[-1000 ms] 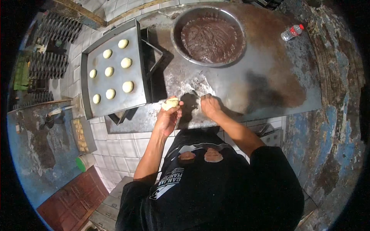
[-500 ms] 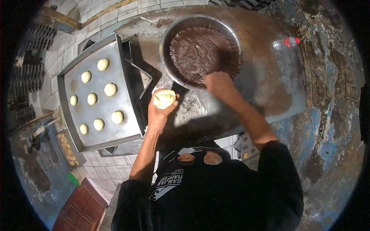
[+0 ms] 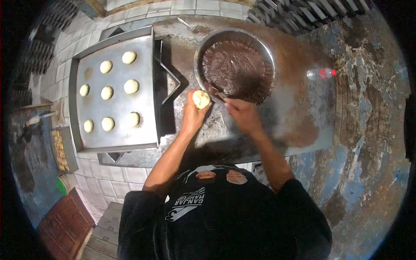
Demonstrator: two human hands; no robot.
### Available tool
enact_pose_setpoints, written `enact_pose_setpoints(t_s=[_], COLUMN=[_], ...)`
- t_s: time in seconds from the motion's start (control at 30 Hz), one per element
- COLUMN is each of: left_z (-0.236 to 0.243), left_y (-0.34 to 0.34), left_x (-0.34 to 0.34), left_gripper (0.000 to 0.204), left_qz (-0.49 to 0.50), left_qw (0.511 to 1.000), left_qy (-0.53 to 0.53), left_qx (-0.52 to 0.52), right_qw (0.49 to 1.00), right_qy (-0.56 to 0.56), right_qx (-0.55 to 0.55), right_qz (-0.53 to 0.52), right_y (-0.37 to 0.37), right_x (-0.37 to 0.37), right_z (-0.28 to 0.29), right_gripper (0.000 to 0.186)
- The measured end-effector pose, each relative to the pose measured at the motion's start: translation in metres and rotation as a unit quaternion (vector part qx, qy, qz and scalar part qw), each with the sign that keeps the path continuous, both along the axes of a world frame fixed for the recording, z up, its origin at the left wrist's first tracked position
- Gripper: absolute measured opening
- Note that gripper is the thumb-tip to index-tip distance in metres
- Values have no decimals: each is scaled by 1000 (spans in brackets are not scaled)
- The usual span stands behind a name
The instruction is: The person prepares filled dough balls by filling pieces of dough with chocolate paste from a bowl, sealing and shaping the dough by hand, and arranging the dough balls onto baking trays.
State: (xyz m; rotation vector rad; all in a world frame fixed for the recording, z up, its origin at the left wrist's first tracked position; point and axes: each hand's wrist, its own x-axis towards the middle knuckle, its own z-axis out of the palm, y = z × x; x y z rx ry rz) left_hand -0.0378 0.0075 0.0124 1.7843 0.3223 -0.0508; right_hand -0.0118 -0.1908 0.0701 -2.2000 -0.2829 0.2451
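Note:
My left hand (image 3: pixel 193 117) is closed around a pale yellow dough piece (image 3: pixel 201 99), whose upper face looks hollowed or folded. Beside it, my right hand (image 3: pixel 243 116) grips the handle of a small flat tool (image 3: pixel 212 90), a spatula or spoon, with brown paste on its end. That end hovers near the dough, over the near-left rim of a big metal bowl (image 3: pixel 197 71). Thick, glossy, chocolate-coloured paste (image 3: pixel 232 65) fills much of the bowl. On the left, a metal baking tray (image 3: pixel 149 108) carries several round dough balls (image 3: pixel 131 86) spaced apart.
The tray rests on a dark metal stand (image 3: pixel 167 82) at its right edge. A clear bottle with a red cap (image 3: pixel 320 73) lies on the worn table (image 3: pixel 303 117). Another utensil (image 3: pixel 184 22) lies behind the bowl. Dark stacked metal pieces (image 3: pixel 303 13) stand at the far right.
My right hand has drawn the tool out of the paste, left toward the dough. My left hand with the dough has come nearer the bowl. The whole view has shifted a little.

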Motion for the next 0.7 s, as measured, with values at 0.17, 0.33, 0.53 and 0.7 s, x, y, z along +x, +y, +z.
enact_pose_setpoints(t_s=[0.17,0.33,0.53,0.7], left_z=[-12,-57,-5,15], left_y=[-22,1,-40,-74], left_x=[-15,-56,-112,-158], left_gripper=[49,43,70,68], left_qz=[-59,5,-116,-138], left_qw=[978,988,965,968], left_qy=[-81,10,39,-29], left_qx=[182,152,-232,-206], right_qw=[964,973,975,985], right_qy=[-207,-131,81,59], right_qx=[-165,-168,186,162], right_qz=[18,87,-89,-24], right_y=[12,-42,-49,-40], right_x=[-93,-133,-114,-149], right_z=[-28,-29,-77,9], right_gripper=[24,22,32,43])
